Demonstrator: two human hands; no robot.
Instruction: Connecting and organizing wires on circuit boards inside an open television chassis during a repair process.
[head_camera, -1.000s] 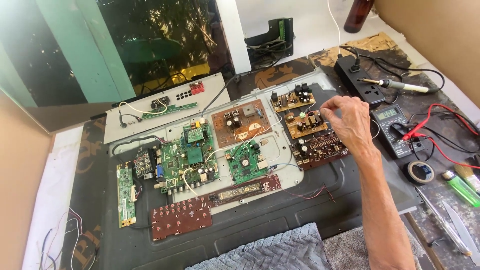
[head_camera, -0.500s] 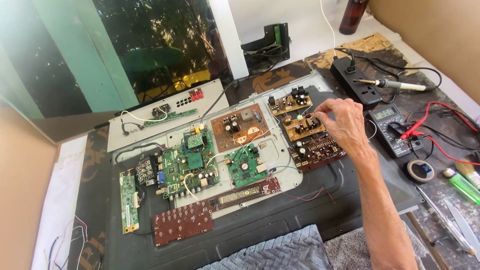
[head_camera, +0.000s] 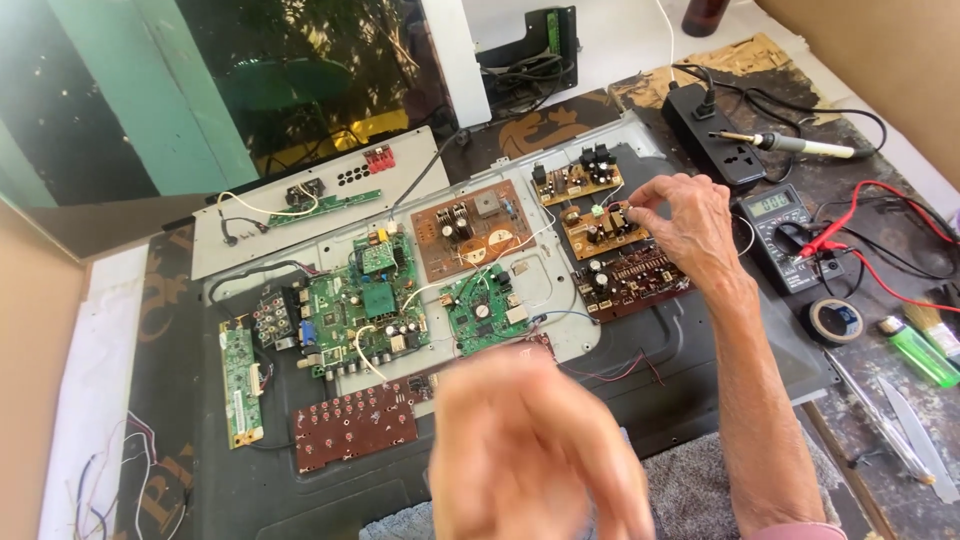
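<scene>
My right hand (head_camera: 690, 225) reaches over the right side of a flat grey metal panel (head_camera: 650, 370) covered with circuit boards. Its thumb and fingertips pinch a small part at the edge of the middle brown board (head_camera: 590, 232). Another brown board (head_camera: 570, 182) lies just behind it, and a darker one (head_camera: 630, 280) just in front. My left hand (head_camera: 530, 450) is a blur low in the middle, above the panel's front edge, fingers spread and holding nothing I can see. A white wire (head_camera: 545, 240) runs from the pinched spot toward the small green board (head_camera: 485, 315).
A copper-coloured board (head_camera: 470, 230), a large green main board (head_camera: 365, 310), a narrow green strip board (head_camera: 240, 385) and a reddish button board (head_camera: 355, 430) lie on the panel. To the right are a multimeter (head_camera: 785, 235) with red leads, a soldering iron (head_camera: 800, 145), a power strip (head_camera: 720, 140), a tape roll (head_camera: 838, 320) and a green lighter (head_camera: 920, 352).
My left hand has come into view at the bottom, blurred by motion. My right hand stays on the brown boards, fingers pinched. The view has tilted slightly downward.
</scene>
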